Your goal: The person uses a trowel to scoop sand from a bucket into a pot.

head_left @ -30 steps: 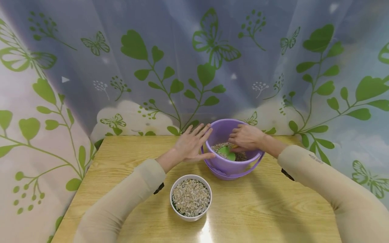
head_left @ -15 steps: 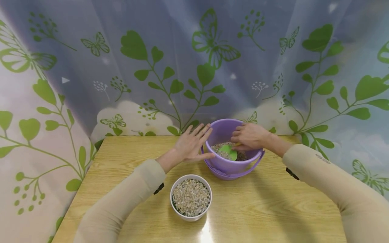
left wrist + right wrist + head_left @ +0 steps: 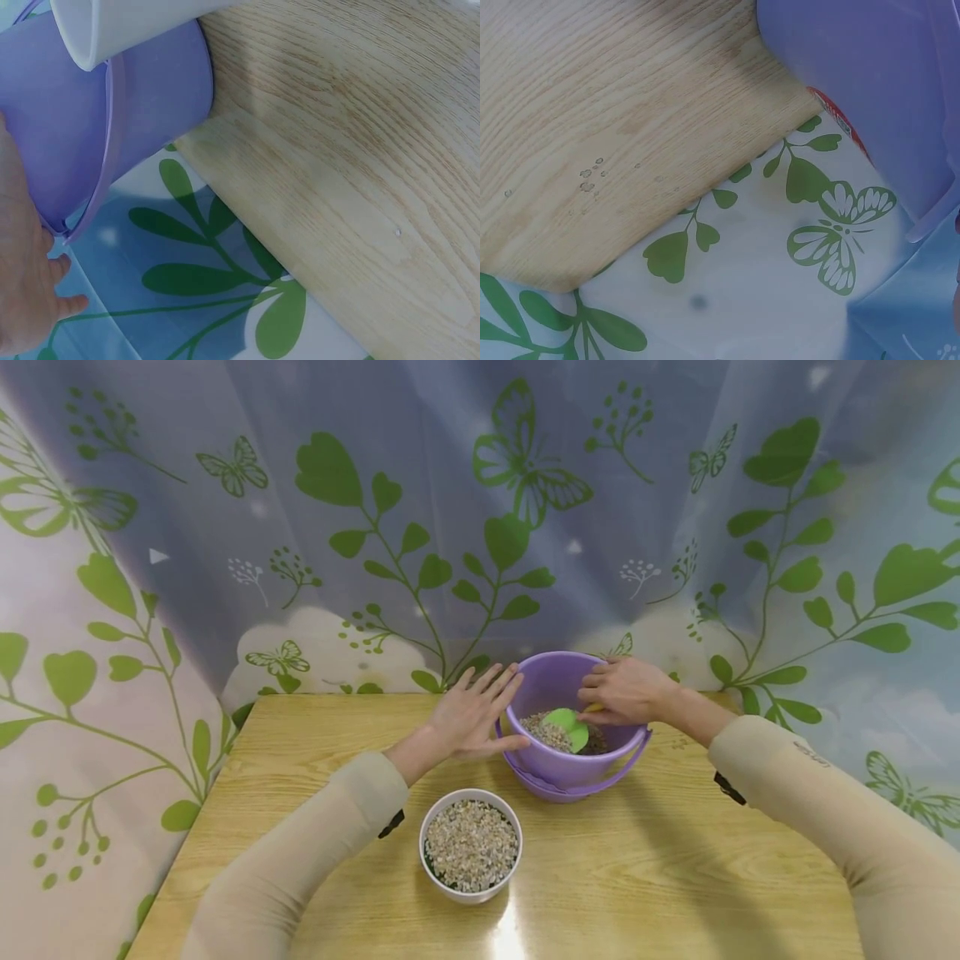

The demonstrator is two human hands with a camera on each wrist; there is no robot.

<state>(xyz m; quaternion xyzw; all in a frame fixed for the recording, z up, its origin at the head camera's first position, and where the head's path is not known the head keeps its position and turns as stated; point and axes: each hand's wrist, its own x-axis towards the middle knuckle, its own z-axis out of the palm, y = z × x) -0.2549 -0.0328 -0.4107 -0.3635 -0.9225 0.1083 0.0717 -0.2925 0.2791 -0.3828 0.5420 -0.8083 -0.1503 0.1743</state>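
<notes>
A purple bucket (image 3: 570, 770) stands at the back of the table with fine gravel (image 3: 542, 735) inside. My right hand (image 3: 628, 689) reaches in over its rim and grips the yellow handle of a small green shovel (image 3: 565, 725), whose blade lies in the gravel. With fingers spread straight, my left hand (image 3: 472, 714) rests against the bucket's left rim. In front stands a white bowl (image 3: 471, 897) filled with pale gravel (image 3: 471, 843). The left wrist view shows my left hand (image 3: 19, 262) beside the bucket (image 3: 161, 82). Only a sliver of my right hand appears at the right wrist view's edge.
The wooden table (image 3: 675, 860) ends at a patterned curtain (image 3: 420, 568) right behind the bucket. The bucket's purple handle (image 3: 630, 770) hangs down at its front. A red label (image 3: 840, 120) sits low on the bucket's side.
My right hand has shifted slightly right and up, and the green shovel's blade shows more above the gravel. My left hand and the white bowl have stayed in place.
</notes>
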